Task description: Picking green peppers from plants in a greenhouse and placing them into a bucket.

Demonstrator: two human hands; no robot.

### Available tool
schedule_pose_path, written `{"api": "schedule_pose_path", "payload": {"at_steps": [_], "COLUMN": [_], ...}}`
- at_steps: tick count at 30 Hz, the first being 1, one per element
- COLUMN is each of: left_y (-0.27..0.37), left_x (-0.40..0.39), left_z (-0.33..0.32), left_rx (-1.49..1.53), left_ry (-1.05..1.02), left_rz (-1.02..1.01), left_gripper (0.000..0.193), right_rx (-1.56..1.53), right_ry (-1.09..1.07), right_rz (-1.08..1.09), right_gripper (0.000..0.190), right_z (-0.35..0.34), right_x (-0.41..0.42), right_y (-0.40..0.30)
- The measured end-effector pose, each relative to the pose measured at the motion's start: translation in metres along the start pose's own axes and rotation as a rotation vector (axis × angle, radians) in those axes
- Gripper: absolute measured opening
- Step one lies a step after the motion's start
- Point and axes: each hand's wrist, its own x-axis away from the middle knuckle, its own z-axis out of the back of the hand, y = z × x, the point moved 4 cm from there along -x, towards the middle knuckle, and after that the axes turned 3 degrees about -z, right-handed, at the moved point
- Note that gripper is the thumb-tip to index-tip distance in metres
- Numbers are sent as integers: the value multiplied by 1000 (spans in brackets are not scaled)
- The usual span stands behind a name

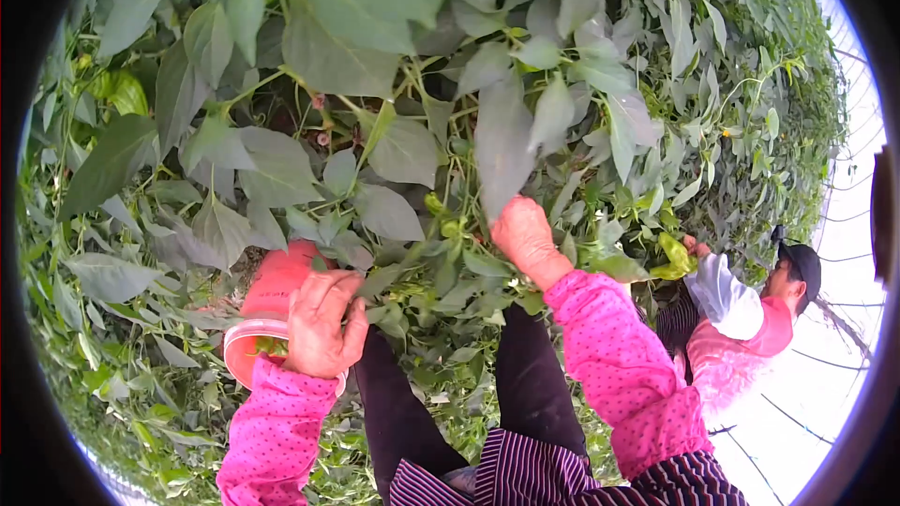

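Green pepper plants (401, 147) with broad leaves fill the view before me. My left hand (327, 323) is over the rim of a red plastic bucket (274, 284), its fingers bent and apart; whether it grips the rim cannot be told. Something green lies inside the bucket, mostly hidden. My right hand (524, 235) is in among the leaves, just below a long hanging leaf (504, 140). Its fingers are curled and partly hidden, so what they hold cannot be made out. Light green growth (450, 221) shows on the stems between my hands.
At the right a co-worker in a dark cap (801, 270) has a hand near a pale green pepper (675, 258). Another light green pepper (126, 91) hangs at the upper left. Foliage surrounds my legs (538, 379). Pale greenhouse sheeting (801, 393) with thin ribs rises beyond the co-worker.
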Motion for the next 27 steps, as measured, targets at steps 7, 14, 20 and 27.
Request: {"api": "schedule_pose_path", "payload": {"at_steps": [7,14,20,27], "left_y": [81,37,82,70], "left_x": [-144,-273,-281,-221], "left_z": [-110,-202,-220,-244], "left_rx": [98,-178,-454,-361], "left_ry": [-344,68,-188,-738], "left_rz": [-352,-71,-54,-45], "left_gripper": [29,27,36,39], "right_rx": [-432,-501,-755,-602], "right_ry": [207,141,-173,-39], "right_rz": [15,101,-94,-144], "right_gripper": [58,56,61,56], "right_z": [-54,-42,-26,-57], "right_x": [23,33,35,37], "right_y": [-1,-31,-5,-3]}}
